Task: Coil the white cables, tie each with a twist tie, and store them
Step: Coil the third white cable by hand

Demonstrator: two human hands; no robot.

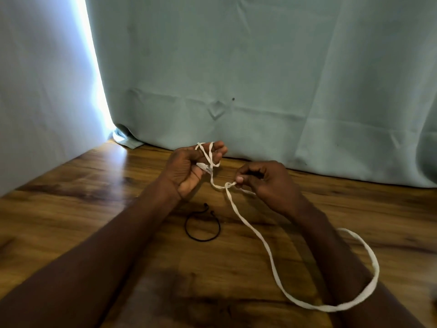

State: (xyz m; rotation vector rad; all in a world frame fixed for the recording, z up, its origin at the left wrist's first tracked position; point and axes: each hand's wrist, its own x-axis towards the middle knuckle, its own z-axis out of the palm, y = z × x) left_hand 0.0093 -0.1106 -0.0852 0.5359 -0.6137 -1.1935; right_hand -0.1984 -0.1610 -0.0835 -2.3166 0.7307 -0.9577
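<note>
A white flat cable [255, 235] runs from my left hand [189, 169] across to my right hand [264, 183], then trails in a long loop over the wooden table toward the near right. One turn of the cable is wound round the fingers of my left hand, and its plug end lies against that palm. My right hand pinches the cable between thumb and fingers, just right of the left hand. A black twist tie [202, 224], bent into an open ring, lies on the table below my left wrist.
The wooden table [71, 197] ends at a pale green curtain [260, 79] hanging right behind my hands. A bright gap of daylight [94, 79] shows at the curtain's left edge.
</note>
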